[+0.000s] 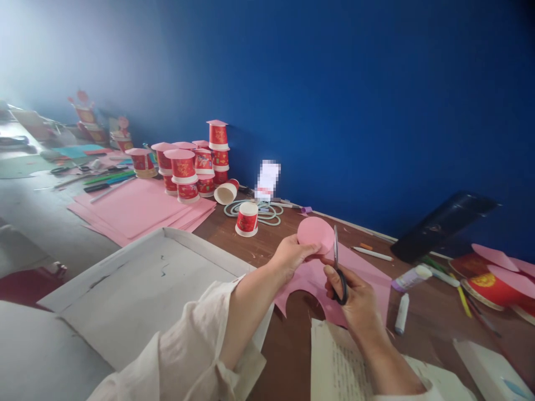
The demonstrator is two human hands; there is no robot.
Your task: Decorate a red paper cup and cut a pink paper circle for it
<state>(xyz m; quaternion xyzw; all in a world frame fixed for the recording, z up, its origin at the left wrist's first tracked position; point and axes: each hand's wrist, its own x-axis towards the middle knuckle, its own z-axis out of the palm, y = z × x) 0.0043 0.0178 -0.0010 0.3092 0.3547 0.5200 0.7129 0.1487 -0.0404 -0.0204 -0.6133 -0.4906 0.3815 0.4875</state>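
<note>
My left hand (292, 255) pinches a round pink paper disc (313, 231) by its lower edge, thumb on top. In my right hand (349, 292) is a pair of scissors (336, 245) with black handles, its blades pointing up along the disc's right edge. The blades look close together. Beneath both hands lies a sheet of pink paper (374, 278) with a curved piece cut out of its near side. A red paper cup (247, 220) stands upside down just beyond my left hand.
Stacked red cups with pink discs (184, 167) stand against the blue wall, beside pink sheets (137, 206). A white box lid (167, 284) lies left. Rightward are a glue stick (412, 277), a white marker (402, 314) and a black bottle (445, 225). A printed page (334, 356) lies in front.
</note>
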